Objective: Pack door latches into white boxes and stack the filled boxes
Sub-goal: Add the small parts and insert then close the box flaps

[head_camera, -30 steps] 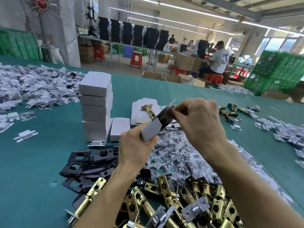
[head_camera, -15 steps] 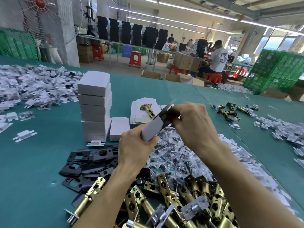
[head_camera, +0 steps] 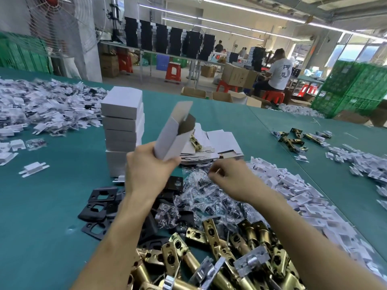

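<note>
My left hand (head_camera: 149,169) grips a white box (head_camera: 172,136) by its lower end, tilted up with its open top flap pointing away. My right hand (head_camera: 228,177) hovers low over a heap of small clear bags (head_camera: 209,197), fingers curled as if pinching one; what it holds is too blurred to tell. A pile of brass door latches (head_camera: 217,248) lies at the near edge. A stack of filled white boxes (head_camera: 122,126) stands just left of my left hand. Flat unfolded boxes (head_camera: 217,143) lie behind, with one brass latch (head_camera: 195,141) on them.
Black strike plates (head_camera: 98,204) lie left of the latches. White plastic inserts (head_camera: 297,195) spread along the right, more (head_camera: 37,109) on the far left. Loose latches (head_camera: 293,139) sit at the far right. Green crates (head_camera: 354,88) and a seated person (head_camera: 278,72) are beyond the table.
My right hand has let go of the box's top and dropped down to the heap of bags. My left hand has tilted the box more upright, its flap now open.
</note>
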Motion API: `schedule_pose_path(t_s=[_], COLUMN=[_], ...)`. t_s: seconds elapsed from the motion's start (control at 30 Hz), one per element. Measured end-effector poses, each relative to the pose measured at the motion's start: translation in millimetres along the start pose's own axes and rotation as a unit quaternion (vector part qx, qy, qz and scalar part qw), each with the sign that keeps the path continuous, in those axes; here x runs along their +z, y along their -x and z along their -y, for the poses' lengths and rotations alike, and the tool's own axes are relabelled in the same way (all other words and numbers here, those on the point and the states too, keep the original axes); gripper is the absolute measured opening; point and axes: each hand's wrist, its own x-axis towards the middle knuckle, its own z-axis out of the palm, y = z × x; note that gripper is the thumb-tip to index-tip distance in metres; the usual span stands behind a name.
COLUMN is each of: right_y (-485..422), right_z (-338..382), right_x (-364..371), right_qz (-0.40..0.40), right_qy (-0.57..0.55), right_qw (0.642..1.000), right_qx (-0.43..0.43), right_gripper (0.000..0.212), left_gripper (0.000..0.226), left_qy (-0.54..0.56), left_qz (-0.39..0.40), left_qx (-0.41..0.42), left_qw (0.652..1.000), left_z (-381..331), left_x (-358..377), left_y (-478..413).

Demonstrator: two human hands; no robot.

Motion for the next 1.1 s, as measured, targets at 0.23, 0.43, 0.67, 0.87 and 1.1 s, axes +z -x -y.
schedule_pose_path(t_s=[0.23, 0.43, 0.67, 0.87, 1.1], right_y=[-20.8, -47.2, -53.7, -50.5, -18.2], right_z=[39.2, 44.9, 38.7, 28.6, 7.9], right_x=[54.5, 73.1, 77.8, 61.1, -13.1], right_qz=[0.119, 0.126, 0.116, -0.010, -0.034], right_qy=[0.098, 0.237, 0.224, 0.013, -0.472], right_qw=[0.981, 0.957, 0.963, 0.999, 0.869], right_qx=[-0.120, -0.109, -0.096, -0.042, 0.143], right_gripper=[0.027, 0.036, 0.025, 0.023, 0.022], left_gripper=[0.029, 0.025, 0.026, 0.032, 0.036], left_qy=[0.034, 0.048, 0.074, 0.098, 0.072], left_qz=[-0.005, 0.008, 0.015, 0.028, 0.056], left_qx=[-0.006, -0.022, -0.033, -0.032, -0.029], left_qw=[0.999, 0.999, 0.997, 0.994, 0.995], left_z=[3.0, 3.8, 2.1, -0.4, 0.7], left_x=[-6.8, -6.2, -8.2, -8.9, -4.7], left_y=[-5.9, -7.0, -7.2, -4.8, -1.4])
